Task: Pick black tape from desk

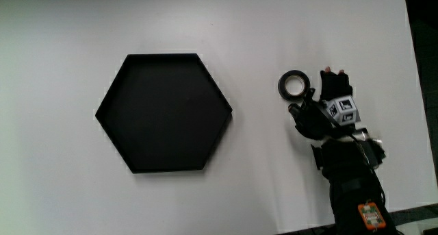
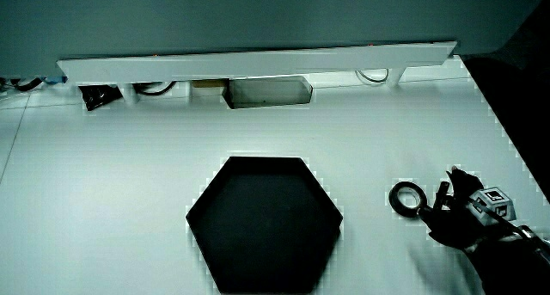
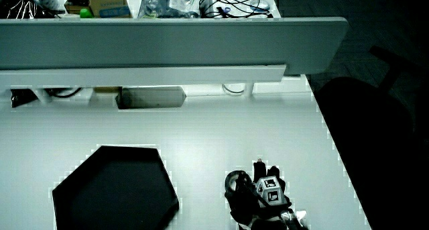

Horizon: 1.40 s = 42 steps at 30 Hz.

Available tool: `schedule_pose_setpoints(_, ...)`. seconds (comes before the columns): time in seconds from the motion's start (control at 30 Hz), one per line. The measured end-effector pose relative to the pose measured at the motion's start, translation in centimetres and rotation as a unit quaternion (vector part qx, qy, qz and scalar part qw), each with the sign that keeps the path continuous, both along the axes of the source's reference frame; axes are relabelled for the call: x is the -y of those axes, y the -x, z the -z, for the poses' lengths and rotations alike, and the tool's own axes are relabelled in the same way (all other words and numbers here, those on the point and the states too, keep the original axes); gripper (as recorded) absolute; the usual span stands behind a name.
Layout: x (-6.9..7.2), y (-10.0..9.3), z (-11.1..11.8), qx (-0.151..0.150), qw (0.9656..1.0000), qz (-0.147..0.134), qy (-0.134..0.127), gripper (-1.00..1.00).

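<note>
While the white tabletop (image 1: pixel 55 159) fills most of each view, the biggest thing on it is a black hexagonal tray (image 1: pixel 164 113), and it lies flat, well apart from the hand. The forearm (image 1: pixel 356 194) comes in from the person's edge of the tabletop and is cut off there, so only the lower part of it is seen. It carries an orange tag (image 1: pixel 370 216) near that edge, which only the main view shows. The hand (image 1: pixel 321 112) lies low over the tabletop, just beside the black tape (image 1: pixel 295 85), with the patterned cube (image 1: pixel 340 108) on its back turned upward. Its fingers reach toward the roll and seem to touch its rim on the side nearer to the person, but the tape lies flat on the tabletop. Whether the grip is closed on the roll I cannot tell, because black glove and black tape run together. In both side views (image 2: pixel 468 219) (image 3: pixel 258 196) the hand is partly cut off. Both also show the low partition (image 2: pixel 258 64), and in a side view some boxes and cables (image 3: pixel 201 3) lie above it.
</note>
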State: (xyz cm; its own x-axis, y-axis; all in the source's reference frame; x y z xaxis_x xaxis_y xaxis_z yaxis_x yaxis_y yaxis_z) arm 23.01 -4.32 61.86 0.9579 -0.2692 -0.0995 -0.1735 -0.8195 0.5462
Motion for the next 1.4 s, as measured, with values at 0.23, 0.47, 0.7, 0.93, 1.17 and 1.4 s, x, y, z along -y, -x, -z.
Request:
schedule_pose_setpoints(0.23,2.7,1.5,0.6,-0.059,0.9972,0.022,0.040,0.00)
schedule_pose_setpoints(0.47,3.5,2.0,-0.7,-0.092,0.9883,0.020,0.120,0.00)
schedule_pose_setpoints(0.7,3.4,2.0,-1.7,-0.121,0.9831,0.017,0.136,0.25)
schedule_pose_setpoints(0.93,3.1,2.8,-1.5,-0.148,0.9829,0.035,0.105,0.60)
schedule_pose_setpoints(1.17,2.7,2.6,-1.0,-0.146,0.9869,0.031,0.062,0.95)
schedule_pose_setpoints(1.4,1.9,2.6,-0.7,-0.116,0.9916,0.026,0.052,1.00)
